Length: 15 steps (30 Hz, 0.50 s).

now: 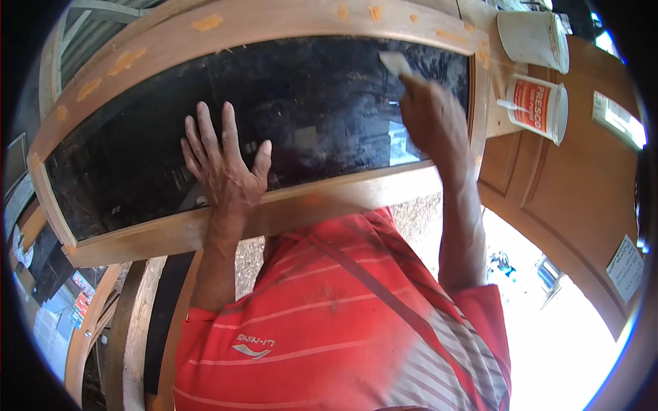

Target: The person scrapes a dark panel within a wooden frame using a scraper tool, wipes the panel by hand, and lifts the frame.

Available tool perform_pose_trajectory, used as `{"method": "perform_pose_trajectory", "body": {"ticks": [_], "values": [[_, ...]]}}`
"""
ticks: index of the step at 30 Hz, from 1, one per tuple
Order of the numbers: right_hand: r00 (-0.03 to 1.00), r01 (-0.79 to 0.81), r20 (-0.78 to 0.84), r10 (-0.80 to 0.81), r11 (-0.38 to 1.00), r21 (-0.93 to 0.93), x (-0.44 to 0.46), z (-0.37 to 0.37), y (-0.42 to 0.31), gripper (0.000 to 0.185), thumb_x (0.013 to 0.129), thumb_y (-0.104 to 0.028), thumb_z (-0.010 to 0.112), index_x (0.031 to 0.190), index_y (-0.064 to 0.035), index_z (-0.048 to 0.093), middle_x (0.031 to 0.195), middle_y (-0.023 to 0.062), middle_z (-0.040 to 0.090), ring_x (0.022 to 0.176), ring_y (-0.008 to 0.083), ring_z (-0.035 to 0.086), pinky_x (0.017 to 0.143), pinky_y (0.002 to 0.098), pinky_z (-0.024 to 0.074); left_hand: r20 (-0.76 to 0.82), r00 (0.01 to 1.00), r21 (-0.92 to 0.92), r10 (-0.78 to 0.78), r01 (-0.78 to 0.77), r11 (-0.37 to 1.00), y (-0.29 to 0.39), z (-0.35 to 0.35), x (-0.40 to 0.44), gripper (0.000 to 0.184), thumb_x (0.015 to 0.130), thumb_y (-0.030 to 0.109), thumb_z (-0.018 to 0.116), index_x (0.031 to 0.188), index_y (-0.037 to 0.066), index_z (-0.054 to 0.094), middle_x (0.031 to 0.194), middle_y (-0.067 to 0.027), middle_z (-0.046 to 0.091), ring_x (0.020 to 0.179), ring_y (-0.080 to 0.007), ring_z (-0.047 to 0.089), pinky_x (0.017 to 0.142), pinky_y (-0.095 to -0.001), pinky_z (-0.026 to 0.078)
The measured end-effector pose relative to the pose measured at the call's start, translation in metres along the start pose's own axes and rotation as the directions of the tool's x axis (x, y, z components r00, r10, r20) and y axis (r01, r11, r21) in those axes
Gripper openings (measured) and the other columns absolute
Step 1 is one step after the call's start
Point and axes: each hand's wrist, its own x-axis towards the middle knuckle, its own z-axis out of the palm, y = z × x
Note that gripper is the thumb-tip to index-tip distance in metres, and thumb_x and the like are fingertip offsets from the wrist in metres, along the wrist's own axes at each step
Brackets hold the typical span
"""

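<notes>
A wooden frame (329,188) with orange filler patches surrounds a dark glossy panel (301,89), which has whitish smears on its right part. My left hand (229,164) lies with fingers spread on the panel, left of the middle, its wrist over the frame's near edge. Near the panel's right end, my right hand (432,116) is closed around a small scraper-like tool (395,65). The tool's pale, flat end points up and left over the panel. Motion blurs it a little, and whether it touches the surface is unclear.
A whitish bucket (531,40) and a tub with a red label (538,108) stand just right of the frame. Farther right is a brown panelled door (569,178) with a paper sheet (625,268) on it. Wooden boards (140,329) lie at the lower left.
</notes>
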Motion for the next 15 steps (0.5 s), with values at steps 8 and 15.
{"method": "perform_pose_trajectory", "body": {"ticks": [8,15], "values": [[0.968,-0.176,0.170,0.185,0.982,-0.064,-0.065,-0.005,-0.013,0.038,0.105,-0.013,0.061,0.141,-0.0110,0.072,0.090,0.0236,0.069,0.085,0.0431,0.072,0.078,0.0561,0.0554,0.006,1.000,-0.048,-0.015,0.015,0.999,-0.004,-0.001,-0.001,0.085,0.100,0.056,0.070,0.170,0.014,0.043,0.176,-0.0257,0.030,0.161,-0.0511,0.028,0.128,-0.0701,0.023],[0.979,-0.162,0.116,0.165,0.986,-0.034,-0.025,-0.009,-0.005,0.032,0.105,-0.016,0.057,0.132,-0.0090,0.073,0.096,0.0300,0.073,0.091,0.0487,0.074,0.082,0.0582,0.0582,0.005,1.000,-0.035,-0.010,0.010,0.999,-0.001,0.000,0.002,0.085,0.100,0.055,0.070,0.170,0.015,0.043,0.176,-0.0250,0.031,0.162,-0.0504,0.028,0.129,-0.0696,0.022]]}}
